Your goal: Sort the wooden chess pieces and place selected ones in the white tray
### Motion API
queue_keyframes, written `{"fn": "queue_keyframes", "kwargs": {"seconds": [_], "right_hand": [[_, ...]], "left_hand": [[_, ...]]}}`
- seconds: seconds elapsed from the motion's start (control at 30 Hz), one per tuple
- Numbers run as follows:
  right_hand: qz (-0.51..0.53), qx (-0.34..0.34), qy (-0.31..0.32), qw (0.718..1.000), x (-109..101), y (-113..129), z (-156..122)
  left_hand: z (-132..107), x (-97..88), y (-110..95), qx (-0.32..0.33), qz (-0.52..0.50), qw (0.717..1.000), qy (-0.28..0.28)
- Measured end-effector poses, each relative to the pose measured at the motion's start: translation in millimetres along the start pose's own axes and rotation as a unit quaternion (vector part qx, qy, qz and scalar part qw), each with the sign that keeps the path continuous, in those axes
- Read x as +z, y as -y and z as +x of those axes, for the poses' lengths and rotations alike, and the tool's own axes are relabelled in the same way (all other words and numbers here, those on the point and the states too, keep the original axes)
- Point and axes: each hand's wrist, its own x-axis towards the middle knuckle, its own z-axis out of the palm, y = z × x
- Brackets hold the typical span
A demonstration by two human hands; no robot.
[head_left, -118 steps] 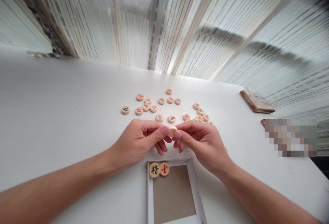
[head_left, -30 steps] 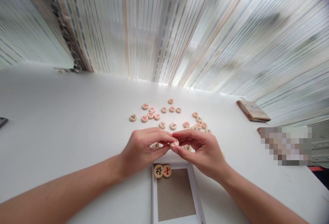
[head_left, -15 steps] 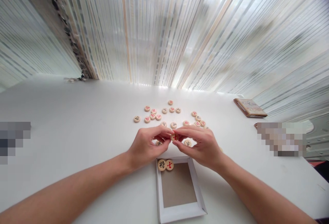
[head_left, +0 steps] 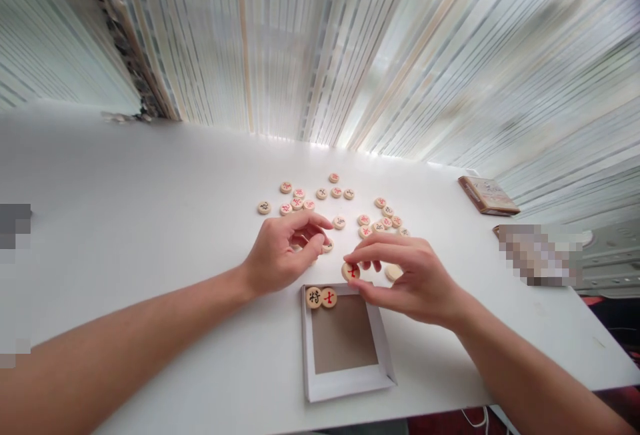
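Observation:
Between thumb and fingertips, my right hand pinches a Chinese chess piece with a red character, just above the far edge of a shallow white box. Inside that box, at its far left corner, a black-marked piece and a red-marked piece lie side by side. My left hand hovers over the table left of the box, fingers curved and apart, holding nothing. A round piece shows beside its thumb; others beneath the hand are partly hidden.
Several loose chess pieces are scattered on the white table beyond my hands. A face-down piece lies behind my right fingers. A brown box stands at the far right. Striped curtains hang along the back edge.
My hands have parted. The red-marked chess piece, earlier between both hands, is now in my right hand alone, lower and slightly right. My left fingers have opened. The view has tilted down.

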Motion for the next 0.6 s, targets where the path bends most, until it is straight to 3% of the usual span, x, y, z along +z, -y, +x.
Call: {"fn": "queue_keyframes", "kwargs": {"seconds": [0.2, 0.6], "right_hand": [[0.008, -0.025, 0.014, 1.000, 19.8, 3.6, -16.3], [-0.028, -0.042, 0.049, 0.998, 26.2, 6.0, -18.9]], "left_hand": [[2.4, 2.0, -1.7, -0.014, -0.002, 1.000, -0.005], [3.2, 3.1, -3.0, -0.008, 0.014, 1.000, -0.007]]}}
